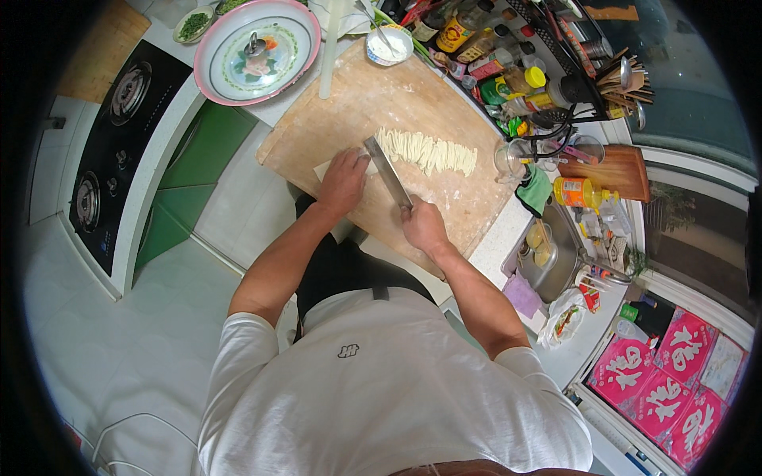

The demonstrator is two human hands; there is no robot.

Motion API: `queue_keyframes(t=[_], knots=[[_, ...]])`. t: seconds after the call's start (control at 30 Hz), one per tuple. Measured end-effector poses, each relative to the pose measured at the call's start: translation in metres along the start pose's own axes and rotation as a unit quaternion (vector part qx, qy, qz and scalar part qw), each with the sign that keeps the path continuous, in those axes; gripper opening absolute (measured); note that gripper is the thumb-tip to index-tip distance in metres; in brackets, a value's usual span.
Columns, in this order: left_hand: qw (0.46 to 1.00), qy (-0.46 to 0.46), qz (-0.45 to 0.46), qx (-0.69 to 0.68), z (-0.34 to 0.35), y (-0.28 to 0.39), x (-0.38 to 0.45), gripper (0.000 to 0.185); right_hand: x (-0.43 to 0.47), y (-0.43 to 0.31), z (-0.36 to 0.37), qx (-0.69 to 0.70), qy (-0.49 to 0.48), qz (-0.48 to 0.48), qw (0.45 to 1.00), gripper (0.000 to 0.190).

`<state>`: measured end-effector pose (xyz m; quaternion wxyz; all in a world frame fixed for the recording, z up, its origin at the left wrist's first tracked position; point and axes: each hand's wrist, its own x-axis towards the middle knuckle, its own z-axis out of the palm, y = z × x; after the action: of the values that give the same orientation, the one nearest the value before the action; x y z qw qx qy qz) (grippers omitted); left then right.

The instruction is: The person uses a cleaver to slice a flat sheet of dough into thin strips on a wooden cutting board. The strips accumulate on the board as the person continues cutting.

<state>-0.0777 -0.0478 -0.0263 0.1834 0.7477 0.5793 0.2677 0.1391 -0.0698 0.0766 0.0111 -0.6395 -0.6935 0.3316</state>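
My right hand [424, 225] grips the handle of a kitchen knife [390, 174], its broad blade standing on edge over a wooden board [333, 128]. Just left of the blade, my left hand [344, 181] presses down on a folded sheet of dough [322, 171], mostly hidden under the fingers. To the right of the knife lies a row of cut noodles [425, 152]. A bowl of white powder [389, 46] with a spoon stands at the board's far edge. Left of the bowl, a long pale rod [328, 53] rests partly on the board.
A large pink-rimmed enamel basin or tray [257, 50] stands at the far left, beyond the black gas stove [128, 143]. Bottles [461, 33] and jars crowd the board's right side. Nearer on the right are a green cloth [536, 189] and a sink [562, 262] holding bowls.
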Motion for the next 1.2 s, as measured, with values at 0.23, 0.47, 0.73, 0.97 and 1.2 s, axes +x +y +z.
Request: queue_keyframes(t=[0.23, 0.47, 0.73, 0.97, 1.2], knots=[[1.000, 0.010, 0.009, -0.011, -0.002, -0.001, 0.003, 0.039, 0.010, -0.010, -0.002, -0.025, -0.026, 0.010, 0.999, 0.026], [1.000, 0.016, 0.008, -0.006, 0.001, -0.001, 0.008, 0.029, 0.037, -0.019, 0.003, -0.030, -0.048, 0.011, 0.998, 0.028], [1.000, 0.016, 0.019, -0.005, 0.002, -0.003, 0.005, 0.032, 0.080, -0.021, 0.026, 0.023, 0.022, -0.025, 0.999, 0.030], [1.000, 0.020, 0.009, -0.010, 0.002, -0.006, -0.005, 0.041, 0.061, -0.028, -0.009, 0.136, 0.083, 0.026, 0.987, 0.030], [0.999, 0.033, 0.018, -0.027, -0.001, -0.004, -0.004, 0.041, 0.029, -0.011, -0.016, 0.065, 0.044, 0.009, 0.997, 0.028]])
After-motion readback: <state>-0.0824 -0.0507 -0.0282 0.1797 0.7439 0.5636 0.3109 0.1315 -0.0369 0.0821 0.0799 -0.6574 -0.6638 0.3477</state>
